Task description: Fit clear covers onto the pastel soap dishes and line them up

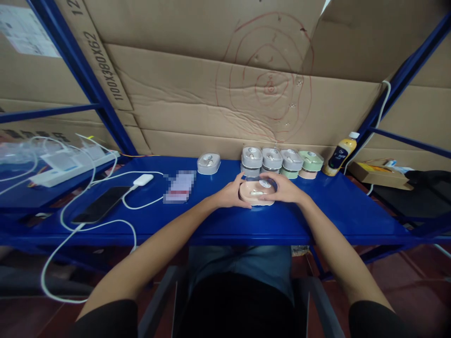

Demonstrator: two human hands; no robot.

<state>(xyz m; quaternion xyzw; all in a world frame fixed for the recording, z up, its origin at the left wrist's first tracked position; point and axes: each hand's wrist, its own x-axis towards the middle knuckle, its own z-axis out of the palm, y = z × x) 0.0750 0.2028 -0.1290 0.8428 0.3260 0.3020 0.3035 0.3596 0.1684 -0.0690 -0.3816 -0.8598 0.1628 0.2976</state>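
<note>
A peach-coloured lidded box with rounded corners is between my two hands, just above or on the blue table. A round sticker and a small pale piece show on its top. My left hand grips its left side, the thumb and fingers curved around the edge. From the right, my right hand closes on the opposite side. Right behind it stand stacked lidded boxes: a grey stack, two more grey-topped stacks and a green-topped one.
A single grey box stands left of the stacks. A bottle leans at the back right. To the left are a blurred-out item, a black phone, a white charger, looping cables and a power strip. Cardboard backs the blue table.
</note>
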